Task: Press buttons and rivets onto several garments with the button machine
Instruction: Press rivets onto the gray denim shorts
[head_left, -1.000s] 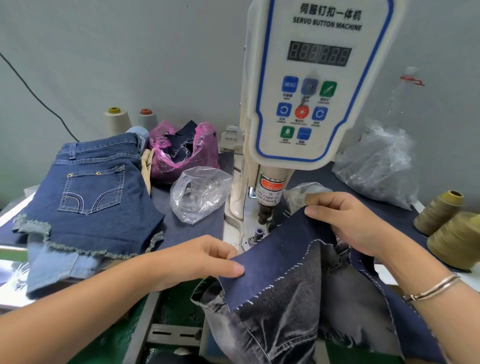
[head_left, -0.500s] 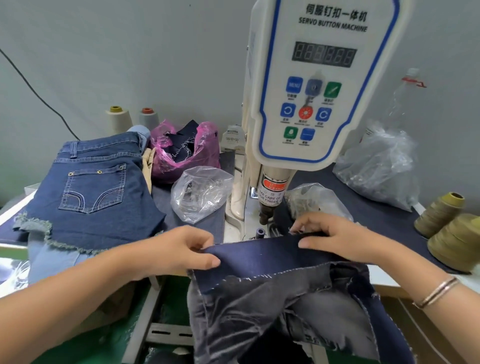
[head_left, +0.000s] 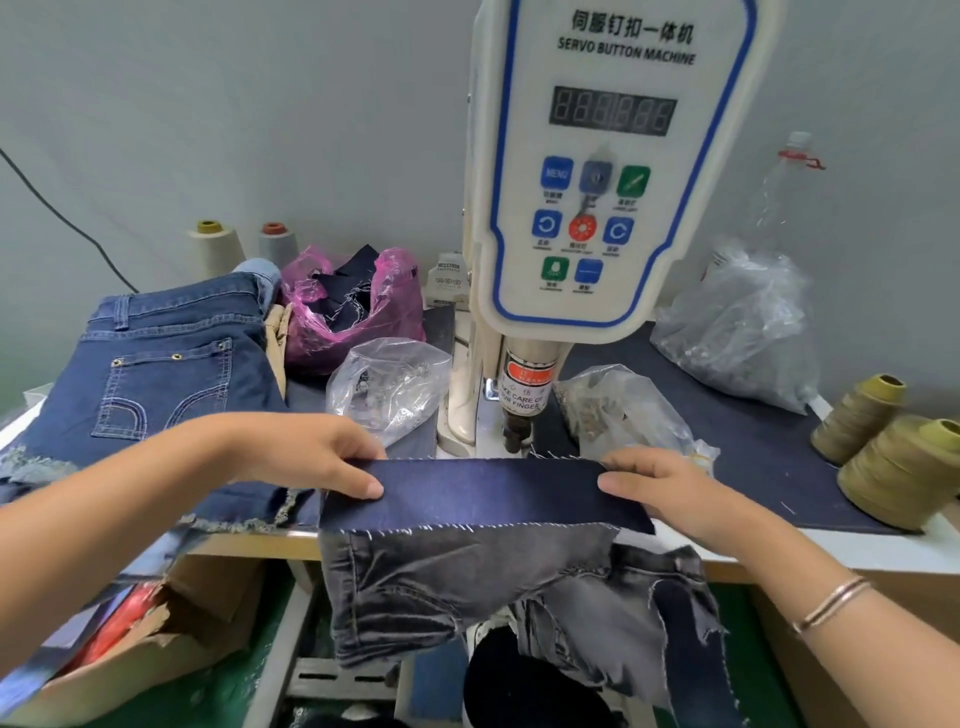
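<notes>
Fingers of both hands pinch the dark denim garment (head_left: 483, 493) at its folded top band, thumbs on top, other fingers curled under the cloth. Left hand (head_left: 306, 457) holds the band's left end, right hand (head_left: 660, 488) the right end, bracelet (head_left: 831, 603) on that wrist. Band is stretched flat between them at the table's (head_left: 779, 457) front edge, just in front of the servo button machine (head_left: 608, 171); far edge of the band reaches the punch head (head_left: 519, 431). Rest of the garment, grey washed side out, hangs below the table edge. Finished blue denim shorts (head_left: 161, 374) lie stacked at left. Pink bag (head_left: 358, 306) of dark scraps behind them. Clear bags of metal parts (head_left: 387, 384) (head_left: 618, 405) flank the machine post, a bigger clear bag (head_left: 737, 332) back right. Olive thread cones (head_left: 904, 467) far right, two pale cones (head_left: 244, 249) at the wall. Cardboard box (head_left: 150, 644) below left.
</notes>
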